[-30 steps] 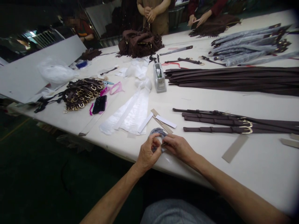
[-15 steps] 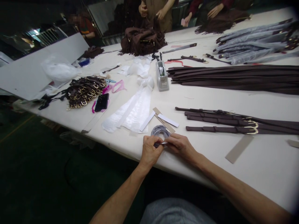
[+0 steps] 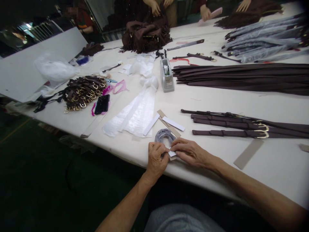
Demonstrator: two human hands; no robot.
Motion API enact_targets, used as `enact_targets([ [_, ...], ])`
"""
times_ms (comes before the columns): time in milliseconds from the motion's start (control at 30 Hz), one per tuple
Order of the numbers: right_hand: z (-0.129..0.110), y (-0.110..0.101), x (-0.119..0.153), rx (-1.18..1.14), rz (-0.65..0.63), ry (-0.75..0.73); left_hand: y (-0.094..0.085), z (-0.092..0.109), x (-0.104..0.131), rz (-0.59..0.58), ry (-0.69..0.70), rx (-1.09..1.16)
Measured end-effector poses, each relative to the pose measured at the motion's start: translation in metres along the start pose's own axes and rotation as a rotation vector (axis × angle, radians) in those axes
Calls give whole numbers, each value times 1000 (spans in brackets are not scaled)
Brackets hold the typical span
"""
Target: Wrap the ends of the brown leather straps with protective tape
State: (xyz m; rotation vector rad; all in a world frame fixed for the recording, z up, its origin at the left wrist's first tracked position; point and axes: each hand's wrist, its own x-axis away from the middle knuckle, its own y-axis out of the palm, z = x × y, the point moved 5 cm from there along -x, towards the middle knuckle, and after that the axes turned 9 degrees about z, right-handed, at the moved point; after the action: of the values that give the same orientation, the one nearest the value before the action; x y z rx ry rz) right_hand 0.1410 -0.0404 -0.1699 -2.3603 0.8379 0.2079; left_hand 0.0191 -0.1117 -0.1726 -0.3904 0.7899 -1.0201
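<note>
A grey coiled bundle of cord [image 3: 164, 132] lies near the table's front edge. My left hand [image 3: 157, 157] is closed at its lower left side, fingers pinched together by a small white card [image 3: 172, 153]. From the right, my right hand [image 3: 189, 151] pinches the same card, its fingertips touching the coil's lower right. Just behind the coil are white strips [image 3: 173, 123] and a tan strip [image 3: 176, 132], partly overlapping. Sheets of white wrapping [image 3: 137, 114] spread to the left of them.
A grey tape dispenser [image 3: 167, 77] stands behind the strips. Brown straps with buckles [image 3: 222, 124] lie right, longer straps [image 3: 241, 77] beyond. A phone [image 3: 102, 104] and a buckle pile [image 3: 84, 91] are left. A person's hand [image 3: 205, 13] holds a pink comb at the back.
The white card now shows its face between my hands, and my right fingers have spread along it. At the back, a person's hand and the pink comb have moved right.
</note>
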Motion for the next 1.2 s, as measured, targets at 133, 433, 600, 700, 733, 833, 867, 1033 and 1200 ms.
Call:
enact_targets([
  [133, 0, 3, -1, 16, 112, 91, 1, 1, 2, -15, 50, -17],
  [433, -5, 8, 12, 179, 64, -131, -1, 2, 3, -6, 113, 40],
  [600, -4, 13, 11, 415, 106, -227, -1, 1, 2, -5, 77, 81],
  [700, -2, 15, 9, 489, 79, -317, -2, -2, 1, -4, 16, 91],
  [733, -2, 15, 9, 512, 72, -356, -2, -2, 1, -5, -2, 96],
  [833, -2, 15, 10, 575, 24, -453, -1, -3, 1, -14, -28, 117],
  [867, -2, 16, 10, 595, -6, -476, -1, -3, 1, -14, -34, 119],
  [1033, -4, 18, 14, 677, -137, -561, -2, -2, 0, -8, -30, 135],
  [1200, -3, 18, 18, 690, -144, -581, -4, 0, 0, -102, 105, 91],
])
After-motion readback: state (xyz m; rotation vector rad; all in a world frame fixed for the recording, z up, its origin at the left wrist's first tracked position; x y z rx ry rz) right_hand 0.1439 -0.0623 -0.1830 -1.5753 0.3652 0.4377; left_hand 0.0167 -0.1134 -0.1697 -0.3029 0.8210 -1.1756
